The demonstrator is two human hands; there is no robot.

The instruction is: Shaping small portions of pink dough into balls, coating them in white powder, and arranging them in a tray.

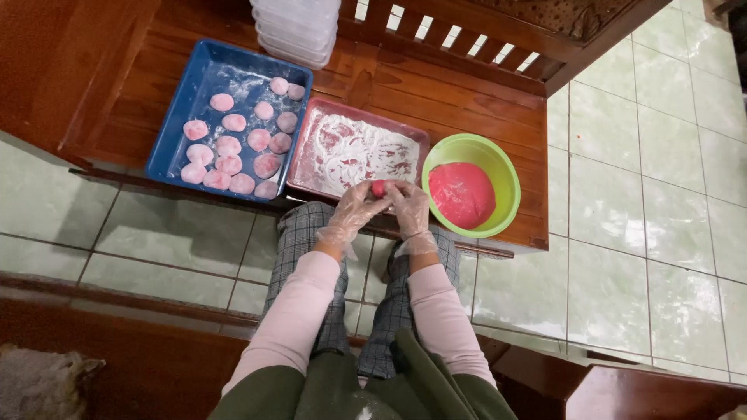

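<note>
Both my hands wear clear plastic gloves and meet over the near edge of a red tray dusted with white flour. My left hand and my right hand pinch a small pink dough ball between their fingertips. To the right stands a green bowl holding a mass of pink dough. To the left, a blue tray carries several floured pink dough balls.
All sit on a low wooden bench with a slatted back. A stack of clear plastic containers stands at its far side. Green tiled floor lies around; my knees in checked trousers are below the hands.
</note>
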